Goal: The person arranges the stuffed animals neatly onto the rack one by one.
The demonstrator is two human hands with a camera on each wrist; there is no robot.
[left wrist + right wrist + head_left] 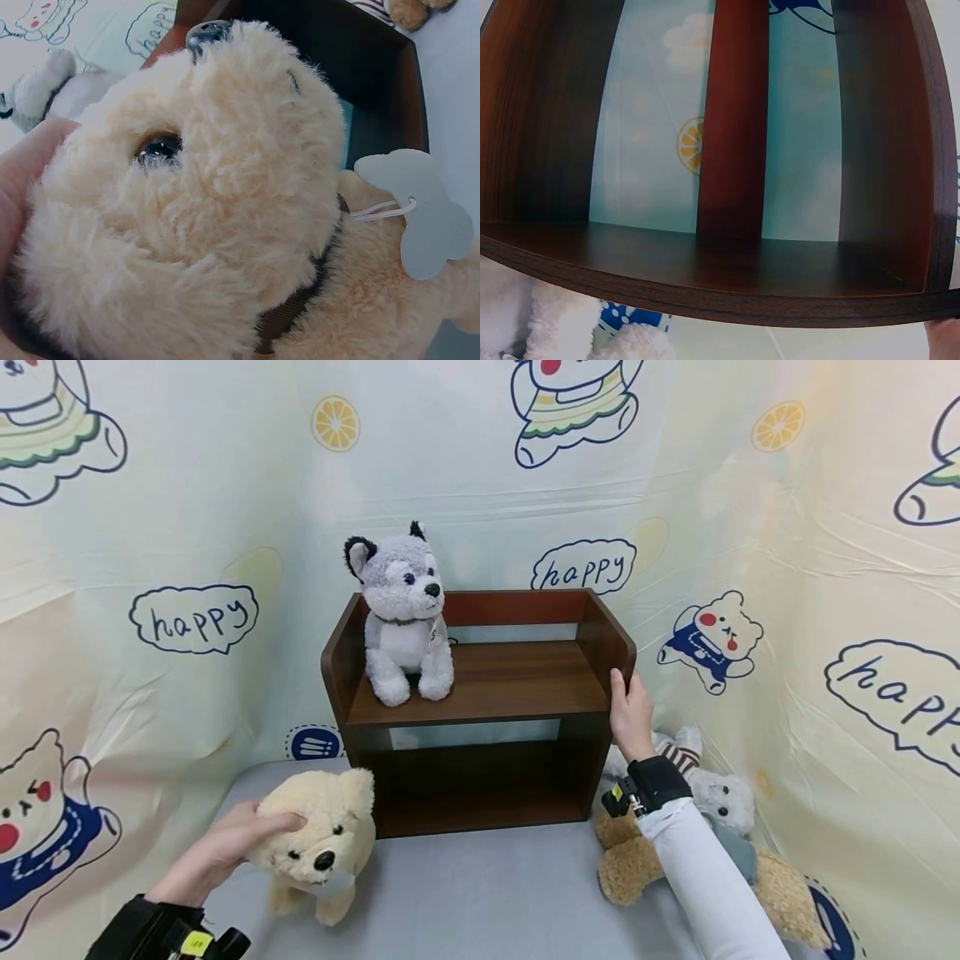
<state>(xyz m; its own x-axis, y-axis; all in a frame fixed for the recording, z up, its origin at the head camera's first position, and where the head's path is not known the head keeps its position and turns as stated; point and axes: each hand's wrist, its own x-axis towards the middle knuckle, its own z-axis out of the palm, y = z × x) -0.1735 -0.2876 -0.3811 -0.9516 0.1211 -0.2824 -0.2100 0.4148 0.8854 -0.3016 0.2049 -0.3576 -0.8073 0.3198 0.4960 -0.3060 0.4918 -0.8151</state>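
A cream plush dog [318, 835] with a dark collar and a pale tag [420, 210] is held by its head in my left hand [236, 839], the thumb across its forehead. It is at the front left of a dark brown two-tier wooden shelf [487, 681]. My right hand [632, 714] grips the front edge of the shelf's right side panel, with part of the fingers hidden behind it. On the left of the upper tier sits a grey and white plush husky [405, 618], upright and facing forward.
Beside the shelf on the right, several plush toys lie in a heap, partly behind my right arm: a grey one [723, 797] and tan-brown ones [630, 864]. A grey-blue tabletop [480, 893] carries everything. Printed cloth [450, 485] hangs behind and at both sides.
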